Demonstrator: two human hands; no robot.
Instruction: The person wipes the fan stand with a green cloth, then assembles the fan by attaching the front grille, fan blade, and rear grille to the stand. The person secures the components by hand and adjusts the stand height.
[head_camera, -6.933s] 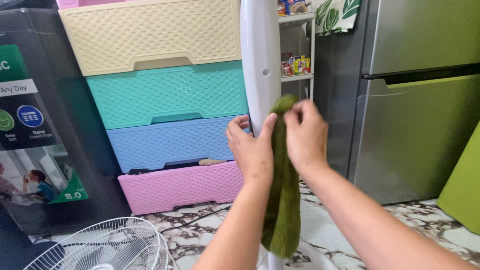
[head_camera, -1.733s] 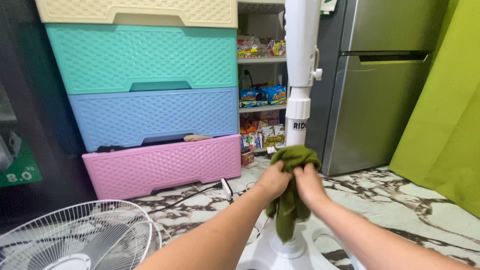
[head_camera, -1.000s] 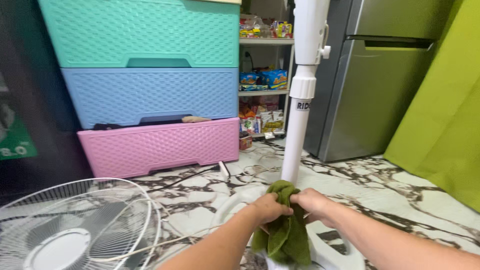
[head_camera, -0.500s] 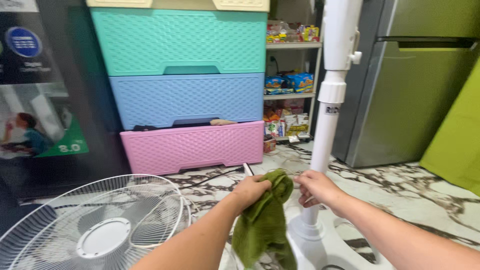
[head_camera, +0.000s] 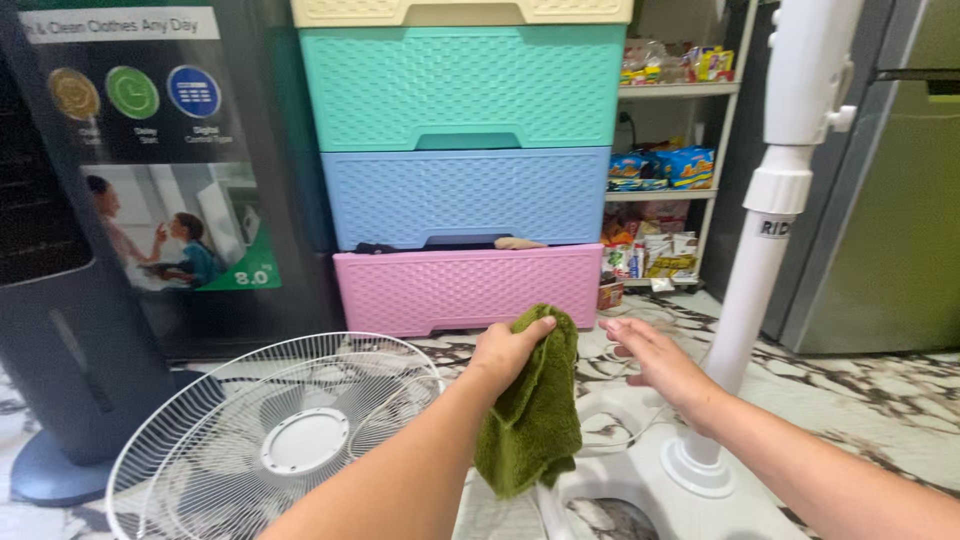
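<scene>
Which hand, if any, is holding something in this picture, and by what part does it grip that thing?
The left hand holds the green cloth by its bunched top end; the right hand is open and holds nothing.

Matt, nappy green cloth; glossy smooth white plastic fan pole; woven-textured plastic drawers; polished marble-patterned floor.

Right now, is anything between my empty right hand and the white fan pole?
Nothing visible. The right hand hangs open just left of the white fan pole, bare floor between. The green cloth stays in the left hand.
</scene>
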